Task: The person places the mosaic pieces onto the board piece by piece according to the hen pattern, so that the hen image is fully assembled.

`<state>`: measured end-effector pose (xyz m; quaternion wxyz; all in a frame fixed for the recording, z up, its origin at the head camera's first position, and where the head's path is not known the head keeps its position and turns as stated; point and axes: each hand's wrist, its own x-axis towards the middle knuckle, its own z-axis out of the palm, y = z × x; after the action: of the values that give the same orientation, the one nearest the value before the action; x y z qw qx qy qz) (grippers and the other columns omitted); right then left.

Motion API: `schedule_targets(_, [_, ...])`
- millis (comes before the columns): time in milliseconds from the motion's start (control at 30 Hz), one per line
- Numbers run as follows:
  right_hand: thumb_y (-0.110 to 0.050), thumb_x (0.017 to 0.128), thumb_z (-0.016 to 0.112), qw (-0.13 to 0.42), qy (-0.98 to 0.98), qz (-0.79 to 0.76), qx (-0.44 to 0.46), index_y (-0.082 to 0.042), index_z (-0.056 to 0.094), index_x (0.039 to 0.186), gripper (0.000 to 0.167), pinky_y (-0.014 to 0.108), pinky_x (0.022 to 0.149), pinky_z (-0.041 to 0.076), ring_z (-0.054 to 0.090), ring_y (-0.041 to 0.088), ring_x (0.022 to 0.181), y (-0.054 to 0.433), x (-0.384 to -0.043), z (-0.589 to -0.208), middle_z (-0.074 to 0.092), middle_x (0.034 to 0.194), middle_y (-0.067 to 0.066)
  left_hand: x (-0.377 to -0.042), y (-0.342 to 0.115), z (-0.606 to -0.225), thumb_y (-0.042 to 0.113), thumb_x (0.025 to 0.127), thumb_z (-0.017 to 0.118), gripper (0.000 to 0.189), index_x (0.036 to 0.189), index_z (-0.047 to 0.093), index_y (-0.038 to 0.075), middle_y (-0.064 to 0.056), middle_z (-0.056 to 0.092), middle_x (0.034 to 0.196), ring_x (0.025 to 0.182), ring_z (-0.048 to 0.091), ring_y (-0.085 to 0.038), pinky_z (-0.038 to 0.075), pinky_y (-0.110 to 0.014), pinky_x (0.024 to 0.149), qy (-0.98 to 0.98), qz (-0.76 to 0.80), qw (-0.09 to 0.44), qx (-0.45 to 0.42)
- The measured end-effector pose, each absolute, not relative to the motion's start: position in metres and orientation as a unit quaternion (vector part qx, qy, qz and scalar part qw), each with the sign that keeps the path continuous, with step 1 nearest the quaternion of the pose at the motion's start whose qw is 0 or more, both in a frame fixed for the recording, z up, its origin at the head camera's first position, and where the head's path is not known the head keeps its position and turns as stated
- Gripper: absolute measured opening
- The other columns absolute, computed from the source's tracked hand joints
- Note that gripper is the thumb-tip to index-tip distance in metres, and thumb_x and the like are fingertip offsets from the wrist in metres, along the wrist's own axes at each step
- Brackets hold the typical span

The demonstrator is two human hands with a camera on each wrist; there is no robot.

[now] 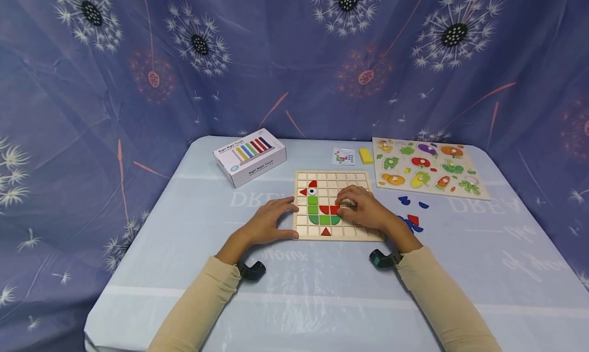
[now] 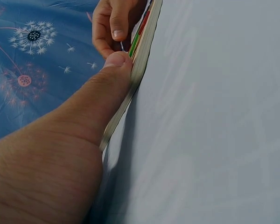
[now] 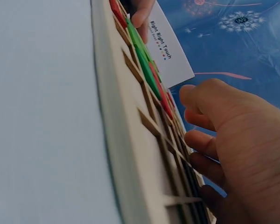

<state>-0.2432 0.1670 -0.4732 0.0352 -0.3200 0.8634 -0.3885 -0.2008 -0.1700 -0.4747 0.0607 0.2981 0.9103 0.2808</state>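
Note:
A wooden grid board (image 1: 354, 236) lies on the table with flat pieces in its cells. Green squares and quarter-rounds, red pieces and a round eye piece (image 1: 312, 191) form a bird shape, with a red triangle (image 1: 325, 232) below. My left hand (image 1: 269, 220) rests along the board's left edge, thumb and fingertips touching the rim; its thumb (image 2: 113, 65) shows close up. With bent fingers, my right hand (image 1: 363, 208) pinches a red piece (image 1: 334, 210) in its cell, beside a red quarter-round (image 1: 324, 209). The fingertips partly hide that piece.
Loose blue pieces (image 1: 416, 228) and a red one (image 1: 413, 219) lie right of the board. Behind stand a white box (image 1: 250, 158), a pattern card (image 1: 343, 157), a yellow block (image 1: 365, 156) and a vegetable puzzle board (image 1: 405, 163). A patterned curtain (image 1: 285, 61) hangs behind.

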Motion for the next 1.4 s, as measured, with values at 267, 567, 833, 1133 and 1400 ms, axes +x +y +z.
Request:
schedule_targets(267, [-0.012,0.097,0.07,0.012,0.864,-0.38,-0.331,-0.004,0.067,0.118,0.023,0.054,0.1,0.042,0.053,0.031,0.121,0.197,-0.235,-0.457,0.059,0.125,0.008,-0.2,-0.17,-0.476,0.054,0.083,0.079,0.071,0.141,0.054,0.02,-0.004,0.032,0.163,0.147,0.029,-0.029,0.023,-0.053,0.117,0.912,0.279,0.062,0.295])
schedule_targets(567, [-0.01,0.093,0.075,0.014,0.925,-0.299,-0.236,-0.004,0.069,0.11,0.019,0.04,0.08,0.052,0.059,0.023,0.092,0.284,-0.214,-0.436,0.066,0.102,0.005,-0.2,-0.173,-0.476,0.054,0.084,0.079,0.07,0.141,0.054,0.022,-0.003,0.031,0.163,0.147,0.028,-0.027,0.023,-0.052,0.117,0.916,0.273,0.067,0.286])
schedule_targets(833, [-0.011,0.088,0.079,0.087,0.945,-0.262,-0.176,-0.007,0.069,0.101,0.017,0.031,0.08,0.052,0.058,0.02,0.088,0.321,-0.203,-0.442,0.065,0.093,-0.002,-0.201,-0.172,-0.477,0.053,0.084,0.08,0.07,0.14,0.054,0.02,-0.005,0.032,0.163,0.147,0.029,-0.029,0.024,-0.054,0.116,0.912,0.281,0.063,0.294])
schedule_targets(1133, [-0.008,0.09,0.076,0.084,0.945,-0.278,-0.151,-0.007,0.068,0.103,0.016,0.036,0.082,0.052,0.057,0.021,0.088,0.323,-0.202,-0.448,0.064,0.095,0.002,-0.201,-0.17,-0.474,0.053,0.084,0.079,0.07,0.14,0.055,0.02,-0.005,0.032,0.162,0.147,0.029,-0.03,0.024,-0.055,0.116,0.91,0.286,0.066,0.294])
schedule_targets(1400, [0.002,0.094,0.064,0.058,0.946,-0.279,-0.152,-0.003,0.066,0.116,0.022,0.045,0.089,0.05,0.059,0.027,0.098,0.328,-0.202,-0.455,0.066,0.107,0.01,-0.201,-0.169,-0.475,0.052,0.083,0.08,0.069,0.139,0.055,0.019,-0.007,0.034,0.162,0.146,0.03,-0.031,0.024,-0.056,0.116,0.908,0.287,0.062,0.3])
